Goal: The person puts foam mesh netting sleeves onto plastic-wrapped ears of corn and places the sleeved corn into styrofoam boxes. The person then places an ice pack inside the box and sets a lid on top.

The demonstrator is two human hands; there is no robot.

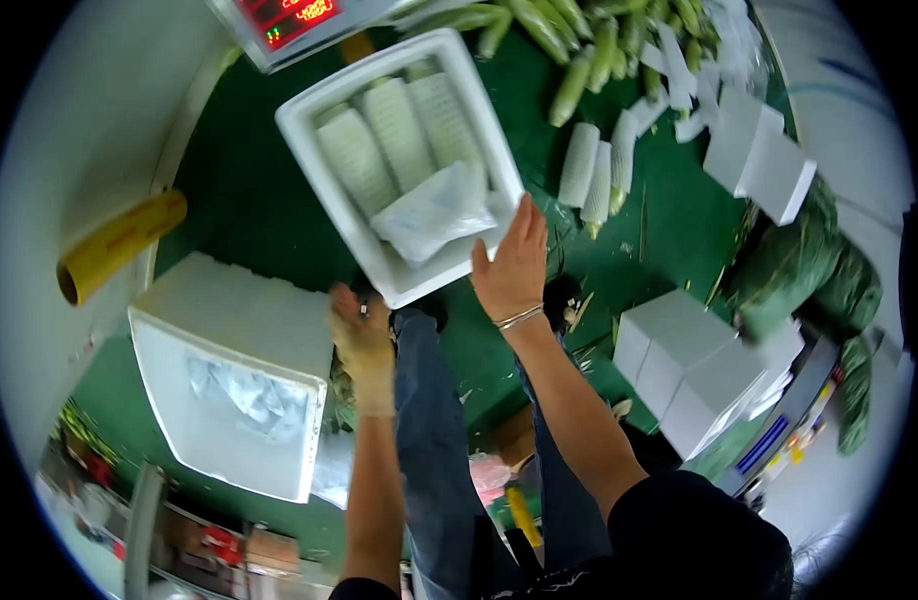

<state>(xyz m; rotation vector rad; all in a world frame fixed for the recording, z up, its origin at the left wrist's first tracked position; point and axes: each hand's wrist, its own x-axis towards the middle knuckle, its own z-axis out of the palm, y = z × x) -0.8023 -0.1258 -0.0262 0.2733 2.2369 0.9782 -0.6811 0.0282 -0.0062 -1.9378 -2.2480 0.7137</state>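
The right hand (512, 262) is spread wide, thumb apart, fingers against the side of a white foam box (401, 288). The left hand (361, 335) is blurred and half open by the box's near corner; whether it touches cannot be told. Just ahead of both hands, the box holds white-netted bundles (389, 130) and a plastic pack (434, 212). Left of the left hand stands another foam box (194, 435); right of the right hand lie netted cobs (579, 165).
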